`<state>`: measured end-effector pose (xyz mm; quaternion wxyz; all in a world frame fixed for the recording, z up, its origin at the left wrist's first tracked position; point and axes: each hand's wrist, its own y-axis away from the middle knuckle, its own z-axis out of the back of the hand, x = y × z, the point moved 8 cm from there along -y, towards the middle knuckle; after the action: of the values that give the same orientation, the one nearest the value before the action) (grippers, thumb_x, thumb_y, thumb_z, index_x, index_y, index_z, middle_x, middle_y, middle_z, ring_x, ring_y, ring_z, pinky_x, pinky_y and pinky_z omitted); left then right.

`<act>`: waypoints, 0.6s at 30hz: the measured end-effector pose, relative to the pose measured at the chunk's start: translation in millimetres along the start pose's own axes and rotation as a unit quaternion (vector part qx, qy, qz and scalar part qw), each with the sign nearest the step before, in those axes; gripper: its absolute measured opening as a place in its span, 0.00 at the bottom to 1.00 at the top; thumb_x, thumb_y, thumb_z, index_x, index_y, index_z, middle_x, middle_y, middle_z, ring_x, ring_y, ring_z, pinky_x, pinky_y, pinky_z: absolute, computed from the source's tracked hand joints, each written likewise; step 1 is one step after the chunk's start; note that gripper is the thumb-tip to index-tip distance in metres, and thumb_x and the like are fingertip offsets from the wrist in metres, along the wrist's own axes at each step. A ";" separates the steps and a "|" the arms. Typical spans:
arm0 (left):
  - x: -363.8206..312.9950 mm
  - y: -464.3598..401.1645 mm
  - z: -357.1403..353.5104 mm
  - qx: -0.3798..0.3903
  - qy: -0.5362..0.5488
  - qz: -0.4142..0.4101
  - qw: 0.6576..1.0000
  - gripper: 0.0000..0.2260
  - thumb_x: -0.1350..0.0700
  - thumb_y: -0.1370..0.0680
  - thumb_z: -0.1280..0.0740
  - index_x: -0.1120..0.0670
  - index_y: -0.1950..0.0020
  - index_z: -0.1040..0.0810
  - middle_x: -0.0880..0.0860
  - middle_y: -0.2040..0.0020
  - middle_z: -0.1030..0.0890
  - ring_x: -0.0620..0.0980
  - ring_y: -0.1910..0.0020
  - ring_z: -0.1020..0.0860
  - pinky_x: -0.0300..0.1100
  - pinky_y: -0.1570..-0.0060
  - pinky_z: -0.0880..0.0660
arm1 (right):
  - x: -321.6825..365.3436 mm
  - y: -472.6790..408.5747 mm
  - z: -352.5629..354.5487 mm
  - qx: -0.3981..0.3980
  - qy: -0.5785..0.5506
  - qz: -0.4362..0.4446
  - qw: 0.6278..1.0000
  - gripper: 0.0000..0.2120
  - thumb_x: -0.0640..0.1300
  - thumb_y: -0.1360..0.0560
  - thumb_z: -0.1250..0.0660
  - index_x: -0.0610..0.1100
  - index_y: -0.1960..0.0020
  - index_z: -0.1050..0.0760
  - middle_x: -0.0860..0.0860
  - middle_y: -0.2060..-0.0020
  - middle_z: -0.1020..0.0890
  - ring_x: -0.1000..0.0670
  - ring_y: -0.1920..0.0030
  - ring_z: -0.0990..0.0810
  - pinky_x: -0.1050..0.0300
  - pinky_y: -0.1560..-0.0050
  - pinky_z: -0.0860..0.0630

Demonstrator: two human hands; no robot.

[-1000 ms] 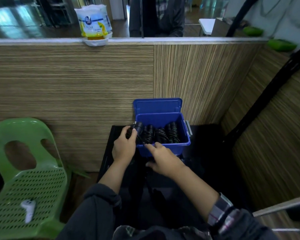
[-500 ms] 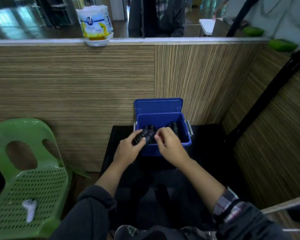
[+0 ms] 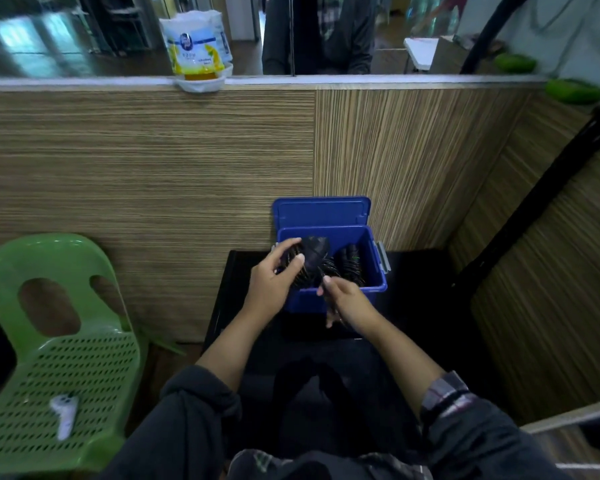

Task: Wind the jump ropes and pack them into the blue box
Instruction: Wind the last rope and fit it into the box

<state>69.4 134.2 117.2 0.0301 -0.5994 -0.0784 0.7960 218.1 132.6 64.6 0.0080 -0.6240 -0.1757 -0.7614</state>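
At centre frame, the blue box (image 3: 336, 299) is seen on a black table (image 3: 222, 306), its lid raised against the wooden partition (image 3: 146, 188). 1 wound jump rope (image 3: 312, 252) is gripped by the left hand (image 3: 274, 282), with curled fingers and thumb, above the left part of the box opening. More wound ropes (image 3: 350, 265) are stored in the right part of the box. The right hand (image 3: 347, 301) is held at the front rim, fingers curled; whether a cord is pinched cannot be determined. At lower left, a white controller (image 3: 65, 415) is seen on a green chair (image 3: 59, 341).
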 end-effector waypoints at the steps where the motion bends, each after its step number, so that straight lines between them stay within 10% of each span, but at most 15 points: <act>1: 4.9 -2.0 1.4 -0.017 -0.029 0.017 0.999 0.15 0.44 0.23 0.34 0.40 0.37 0.24 0.46 0.45 0.18 0.45 0.46 0.21 0.44 0.45 0.24 | -0.7 3.1 -7.5 0.002 0.004 -0.011 1.000 0.11 0.44 0.18 0.46 0.43 0.57 0.30 0.52 0.78 0.29 0.53 0.81 0.29 0.54 0.73 0.25; 8: 19.9 4.6 3.8 -0.082 -0.185 0.101 0.974 0.17 0.38 0.24 0.37 0.37 0.36 0.27 0.49 0.60 0.19 0.51 0.60 0.20 0.42 0.60 0.26 | -3.2 14.4 -23.4 0.040 -0.159 -0.139 0.977 0.08 0.31 0.25 0.36 0.37 0.46 0.27 0.46 0.64 0.22 0.54 0.75 0.22 0.57 0.68 0.18; 12: 23.8 3.6 1.5 -0.087 -0.227 0.126 0.962 0.18 0.37 0.24 0.39 0.38 0.35 0.28 0.49 0.53 0.18 0.50 0.54 0.20 0.44 0.56 0.24 | -6.1 13.0 -3.5 -0.007 0.073 -0.108 0.991 0.10 0.42 0.25 0.32 0.39 0.45 0.21 0.50 0.69 0.24 0.55 0.71 0.26 0.63 0.71 0.27; 18: 27.6 -3.9 -8.0 -0.068 -0.337 0.126 0.931 0.23 0.35 0.24 0.42 0.40 0.30 0.32 0.53 0.50 0.19 0.54 0.51 0.21 0.44 0.56 0.27 | 14.3 14.1 -30.5 0.013 0.503 0.042 0.863 0.15 0.34 0.25 0.41 0.36 0.39 0.28 0.39 0.38 0.28 0.38 0.44 0.23 0.50 0.44 0.27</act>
<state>69.3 142.7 89.5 -0.1395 -0.3015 -0.0615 0.9412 189.2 113.8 77.0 0.1355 -0.1630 -0.1308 -0.9685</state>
